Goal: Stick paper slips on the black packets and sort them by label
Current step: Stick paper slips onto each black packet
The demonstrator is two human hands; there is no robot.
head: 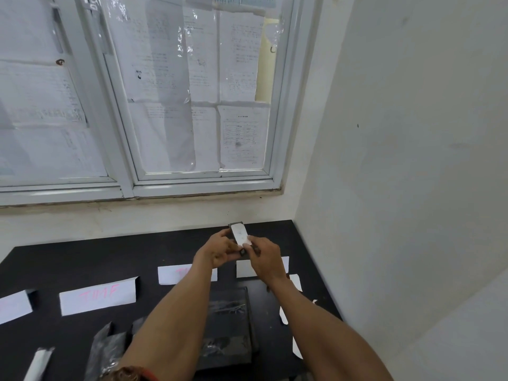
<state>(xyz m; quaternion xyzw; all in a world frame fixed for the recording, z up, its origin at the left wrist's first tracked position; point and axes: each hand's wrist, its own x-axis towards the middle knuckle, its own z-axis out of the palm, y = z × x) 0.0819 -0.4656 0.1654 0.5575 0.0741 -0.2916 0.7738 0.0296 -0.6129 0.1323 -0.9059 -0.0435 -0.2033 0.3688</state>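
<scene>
I hold a small black packet [234,227] up above the far part of the black table [82,259]. My left hand [220,250] grips its left side. My right hand [264,257] pinches the lower end of a white paper slip [239,234] lying on the packet's face. A stack of black packets [231,320] lies between my forearms. White label sheets lie in a row on the table: one with pink writing [97,296], one partly under my left arm [176,274], one behind my right hand [246,268], one at the left edge [13,307].
Crinkled black plastic wrappers [107,347] lie near the front left, with a white strip [38,362] beside them. Loose white slips [297,283] sit to the right of my right arm. A papered window [192,92] is behind the table and a white wall [398,160] on the right.
</scene>
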